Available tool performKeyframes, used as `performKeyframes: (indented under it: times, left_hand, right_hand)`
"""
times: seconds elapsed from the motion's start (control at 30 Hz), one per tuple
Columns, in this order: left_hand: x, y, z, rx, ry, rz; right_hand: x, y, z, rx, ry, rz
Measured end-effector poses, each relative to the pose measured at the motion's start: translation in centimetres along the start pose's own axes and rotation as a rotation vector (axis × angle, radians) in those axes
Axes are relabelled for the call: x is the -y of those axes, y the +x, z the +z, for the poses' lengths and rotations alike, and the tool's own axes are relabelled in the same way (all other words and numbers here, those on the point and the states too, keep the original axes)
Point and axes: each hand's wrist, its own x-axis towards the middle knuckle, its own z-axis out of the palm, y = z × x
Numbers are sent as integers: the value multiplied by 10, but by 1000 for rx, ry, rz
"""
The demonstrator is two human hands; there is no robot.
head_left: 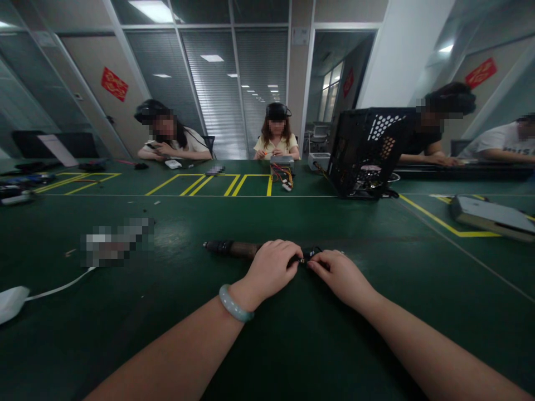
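Observation:
A dark cylindrical tool [240, 249] lies sideways on the green table [175, 312], its narrow tip pointing left. My left hand [276, 264], with a pale green bangle on the wrist, rests over the tool's right end, fingers curled around it. Close to its right, my right hand [340, 273] has thumb and fingers pinched together at a small dark piece [309, 254] with a cable-like loop. The two hands' fingertips almost meet there. Just what each fingertip grips is too small to make out.
At the left lie a blurred object [117, 242] and a white charger [13, 303] joined by a white cable. A black computer case [355, 150] and a power supply [283, 162] stand farther back. A flat metal box [493, 217] is at right. Several people sit across the table.

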Motion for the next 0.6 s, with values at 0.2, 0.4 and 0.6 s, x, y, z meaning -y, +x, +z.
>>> performKeyframes:
  times: [0.2, 0.4, 0.6]
  left_hand:
    - [0, 0, -2, 22, 23, 24]
    - [0, 0, 0, -7, 0, -30]
    - [0, 0, -2, 6, 4, 21]
  right_hand:
    - [-1, 0, 2, -9, 0, -8]
    - [0, 0, 2, -3, 11, 2]
    - [2, -1, 0, -4, 9, -4]
